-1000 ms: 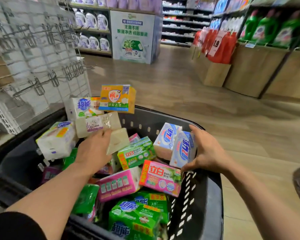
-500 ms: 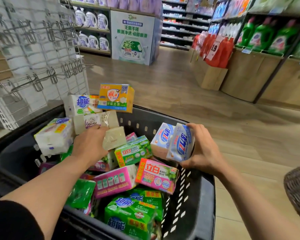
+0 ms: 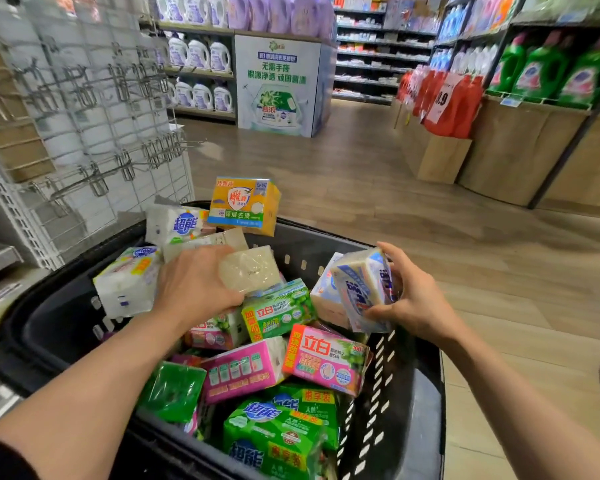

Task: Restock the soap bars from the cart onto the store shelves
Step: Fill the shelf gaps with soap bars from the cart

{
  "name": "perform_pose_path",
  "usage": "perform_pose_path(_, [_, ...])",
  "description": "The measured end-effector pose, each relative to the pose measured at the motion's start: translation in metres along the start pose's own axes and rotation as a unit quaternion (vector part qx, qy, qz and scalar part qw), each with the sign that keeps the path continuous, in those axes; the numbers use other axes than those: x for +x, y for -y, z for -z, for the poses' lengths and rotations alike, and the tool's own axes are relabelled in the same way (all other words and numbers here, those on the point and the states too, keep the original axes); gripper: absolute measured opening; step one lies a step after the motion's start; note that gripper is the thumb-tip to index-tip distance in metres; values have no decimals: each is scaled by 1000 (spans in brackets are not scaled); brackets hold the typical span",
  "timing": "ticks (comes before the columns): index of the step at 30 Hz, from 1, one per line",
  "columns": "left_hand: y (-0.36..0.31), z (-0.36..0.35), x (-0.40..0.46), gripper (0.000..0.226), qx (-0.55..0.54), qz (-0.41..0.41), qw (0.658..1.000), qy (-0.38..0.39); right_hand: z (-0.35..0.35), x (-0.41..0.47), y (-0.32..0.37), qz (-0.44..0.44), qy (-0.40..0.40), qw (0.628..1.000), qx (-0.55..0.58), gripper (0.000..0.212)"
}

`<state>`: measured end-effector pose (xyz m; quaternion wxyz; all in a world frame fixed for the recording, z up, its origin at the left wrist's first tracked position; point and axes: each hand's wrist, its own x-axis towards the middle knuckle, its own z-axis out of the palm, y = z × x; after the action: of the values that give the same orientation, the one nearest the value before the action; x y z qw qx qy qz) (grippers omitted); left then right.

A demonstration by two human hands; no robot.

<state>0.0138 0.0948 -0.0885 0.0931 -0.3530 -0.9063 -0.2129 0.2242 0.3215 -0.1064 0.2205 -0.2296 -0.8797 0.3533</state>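
Soap packs being gripped in both hands over black cart (image 3: pixel 409 393).
Left hand (image 3: pixel 194 285) curling round pale clear-wrapped bar (image 3: pixel 250 270) near cart's far edge; right hand (image 3: pixel 413 299) clasping blue-and-white soap pack (image 3: pixel 362 289), tilted, at cart's right edge. Lying heaped inside: pink pack (image 3: pixel 326 360), green pack (image 3: pixel 278 441). Sitting topmost at far edge: orange box (image 3: pixel 245 206).

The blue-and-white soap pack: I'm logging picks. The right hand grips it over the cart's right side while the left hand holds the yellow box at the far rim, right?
Not quite. In the head view the right hand grips the blue-and-white soap pack, but the left hand holds a clear-wrapped pale bar; the yellow box sits untouched.
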Motion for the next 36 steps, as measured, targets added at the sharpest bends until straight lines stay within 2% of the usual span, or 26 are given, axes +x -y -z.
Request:
perform_pose_path(2, [-2,6,-3,72,-19,8,1000,-16,-2,-2,4,17,7,1000,-4,109])
perform_pose_path(4, [-4,13,-8,72,-43,15,999,-30,-4,-4,11,7,-22,1000,10,107])
perform_pose_path(7, [-8,20,-19,76,-82,23,994,-63,-4,-7,28,-16,-78,993,89,83])
perform_pose_path(10, [-8,35,-28,76,-143,80,982,-95,-6,-5,50,-3,-84,988,131,70])
perform_pose_path(13, [8,63,-44,87,-263,116,947,-143,-10,0,82,33,-64,988,139,65])
perform_pose_path(17, [53,104,-84,67,-383,145,883,-231,-33,4,136,98,-25,982,162,66])
perform_pose_path(19, [82,127,-113,69,-397,171,861,-268,-56,6,167,142,8,976,168,68])
perform_pose_path(23, [145,179,-193,64,-337,235,851,-328,-127,2,237,239,95,950,175,70])
perform_pose_path(28, [215,233,-317,45,-215,324,835,-389,-237,-41,333,338,229,893,187,80])
perform_pose_path(30, [236,247,-367,46,-183,380,807,-413,-281,-67,364,377,279,867,169,77])
perform_pose_path(33, [261,266,-434,66,-126,467,759,-436,-346,-104,401,415,354,826,144,74])
perform_pose_path(36, [266,282,-485,65,-27,521,746,-414,-400,-136,420,443,398,797,102,74])
